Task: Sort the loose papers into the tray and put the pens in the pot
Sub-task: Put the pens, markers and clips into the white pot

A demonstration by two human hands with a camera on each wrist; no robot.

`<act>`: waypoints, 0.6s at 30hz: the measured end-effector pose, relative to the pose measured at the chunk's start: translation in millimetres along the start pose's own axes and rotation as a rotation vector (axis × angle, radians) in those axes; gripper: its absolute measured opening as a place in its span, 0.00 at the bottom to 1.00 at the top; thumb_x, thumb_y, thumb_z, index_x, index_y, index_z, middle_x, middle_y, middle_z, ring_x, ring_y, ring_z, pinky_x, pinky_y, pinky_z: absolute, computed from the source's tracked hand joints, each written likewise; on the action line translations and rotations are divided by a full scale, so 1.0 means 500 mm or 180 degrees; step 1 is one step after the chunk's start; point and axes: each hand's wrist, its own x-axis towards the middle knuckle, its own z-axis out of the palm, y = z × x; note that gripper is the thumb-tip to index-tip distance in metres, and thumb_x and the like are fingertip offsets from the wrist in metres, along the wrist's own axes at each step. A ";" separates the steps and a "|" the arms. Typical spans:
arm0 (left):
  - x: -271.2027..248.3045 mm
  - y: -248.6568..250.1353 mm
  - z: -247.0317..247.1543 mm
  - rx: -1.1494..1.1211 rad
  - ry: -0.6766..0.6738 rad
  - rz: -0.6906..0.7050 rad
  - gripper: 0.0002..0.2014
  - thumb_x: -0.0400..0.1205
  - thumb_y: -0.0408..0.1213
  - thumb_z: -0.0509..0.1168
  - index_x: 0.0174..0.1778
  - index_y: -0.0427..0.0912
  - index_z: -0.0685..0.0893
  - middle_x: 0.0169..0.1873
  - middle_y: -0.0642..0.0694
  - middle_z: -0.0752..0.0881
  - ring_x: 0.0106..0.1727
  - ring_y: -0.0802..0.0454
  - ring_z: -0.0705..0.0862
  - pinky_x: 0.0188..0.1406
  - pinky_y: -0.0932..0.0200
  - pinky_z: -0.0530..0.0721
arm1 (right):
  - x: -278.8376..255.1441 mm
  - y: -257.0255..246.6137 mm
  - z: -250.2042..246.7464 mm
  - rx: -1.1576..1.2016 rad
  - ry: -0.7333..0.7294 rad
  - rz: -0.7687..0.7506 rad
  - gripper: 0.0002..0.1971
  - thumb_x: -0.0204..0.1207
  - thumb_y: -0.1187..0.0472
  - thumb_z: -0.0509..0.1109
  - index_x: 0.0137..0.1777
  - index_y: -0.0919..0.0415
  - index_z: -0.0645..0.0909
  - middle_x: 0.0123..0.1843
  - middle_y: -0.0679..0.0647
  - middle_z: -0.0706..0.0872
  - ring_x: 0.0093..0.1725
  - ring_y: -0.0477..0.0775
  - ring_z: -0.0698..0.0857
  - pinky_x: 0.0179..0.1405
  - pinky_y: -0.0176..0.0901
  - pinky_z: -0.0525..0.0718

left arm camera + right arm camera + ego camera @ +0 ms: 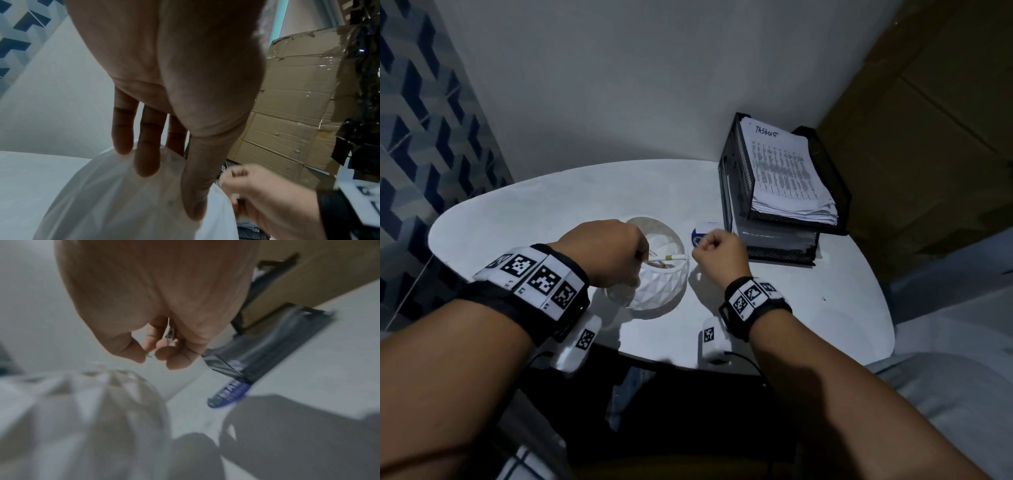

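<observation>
Finding: the right hand (719,255) is the working grip. It is curled tight into a fist, and the right wrist view shows a slender clear pen (169,335) pinched between its fingers (we judge it a pen; the picture is blurred). What looks like a small metal tip shows below the fingers, so its long axis seems to run down through the fist, though we cannot fix the tilt.

The white faceted pot (654,291) stands on the desk (534,212) at 9 o'clock from that grip, just beside it, with its mouth opening upward. We judge that the coming move is a short carry toward 9 o'clock, then a release tip-down.

The left hand (602,253) is at the pot's 9 o'clock rim. Its fingers (147,155) are straight, touch the rim and hold nothing.

A white pen (671,257) already lies across the pot's mouth. Its long axis runs from 9 to 3 o'clock, with one end on the 3 o'clock rim, and it may obstruct the drop.

The papers (780,171) lie in the top tier of the black mesh tray (732,192), at 2 o'clock from the pot.
</observation>
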 end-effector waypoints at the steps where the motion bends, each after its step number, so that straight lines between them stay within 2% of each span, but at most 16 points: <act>1: 0.000 0.004 0.000 0.0019 -0.0010 0.0014 0.18 0.73 0.52 0.80 0.58 0.58 0.90 0.47 0.53 0.89 0.49 0.48 0.86 0.43 0.57 0.81 | -0.002 -0.030 -0.005 0.0029 -0.0052 -0.0263 0.12 0.67 0.68 0.76 0.29 0.53 0.79 0.28 0.46 0.82 0.30 0.47 0.80 0.37 0.39 0.83; 4: -0.001 0.013 -0.002 0.0063 -0.0032 0.0019 0.15 0.73 0.51 0.79 0.55 0.58 0.90 0.43 0.55 0.88 0.48 0.49 0.86 0.44 0.55 0.84 | -0.014 -0.108 -0.008 -0.0193 -0.0595 -0.0909 0.09 0.71 0.68 0.77 0.35 0.53 0.85 0.35 0.46 0.89 0.36 0.44 0.86 0.41 0.36 0.86; 7: -0.006 0.012 -0.006 0.0058 -0.0018 0.0017 0.15 0.73 0.51 0.79 0.55 0.57 0.90 0.38 0.55 0.84 0.45 0.49 0.84 0.43 0.55 0.83 | -0.009 -0.134 0.003 -0.0216 -0.1030 -0.0994 0.13 0.75 0.72 0.74 0.40 0.51 0.88 0.45 0.47 0.93 0.47 0.45 0.92 0.52 0.39 0.90; 9: -0.009 0.005 -0.009 0.0015 0.0029 0.0002 0.16 0.74 0.52 0.79 0.57 0.58 0.89 0.41 0.54 0.85 0.47 0.48 0.84 0.44 0.56 0.82 | 0.002 -0.133 0.006 0.0168 -0.0963 -0.0806 0.17 0.77 0.76 0.71 0.43 0.50 0.89 0.50 0.49 0.94 0.49 0.48 0.93 0.53 0.46 0.92; 11: -0.011 -0.007 -0.012 -0.0018 0.0098 -0.0029 0.18 0.73 0.52 0.79 0.58 0.58 0.89 0.45 0.53 0.88 0.49 0.47 0.85 0.46 0.55 0.84 | 0.014 -0.128 0.008 0.0873 -0.0869 -0.0479 0.17 0.81 0.79 0.66 0.47 0.56 0.88 0.53 0.55 0.92 0.47 0.52 0.94 0.50 0.53 0.94; 14: -0.009 -0.021 -0.015 -0.0059 0.0179 -0.0112 0.18 0.72 0.51 0.80 0.57 0.56 0.90 0.46 0.52 0.90 0.49 0.47 0.86 0.48 0.53 0.87 | 0.036 -0.113 0.013 0.1420 -0.0733 -0.0256 0.16 0.83 0.80 0.60 0.51 0.64 0.86 0.57 0.64 0.90 0.46 0.60 0.95 0.50 0.55 0.94; 16: -0.006 -0.026 -0.017 -0.0085 0.0221 -0.0171 0.17 0.69 0.49 0.80 0.53 0.55 0.91 0.44 0.52 0.91 0.47 0.47 0.87 0.47 0.50 0.89 | 0.047 -0.109 0.017 0.1621 -0.0611 -0.0188 0.15 0.80 0.82 0.61 0.50 0.66 0.85 0.53 0.67 0.90 0.43 0.63 0.95 0.47 0.54 0.94; 18: -0.001 -0.032 -0.019 -0.0155 0.0249 -0.0229 0.16 0.68 0.48 0.80 0.51 0.54 0.91 0.41 0.54 0.91 0.45 0.48 0.88 0.46 0.49 0.90 | 0.067 -0.107 0.021 0.1836 -0.0383 0.0014 0.13 0.79 0.83 0.64 0.47 0.67 0.84 0.45 0.67 0.89 0.37 0.60 0.93 0.40 0.47 0.93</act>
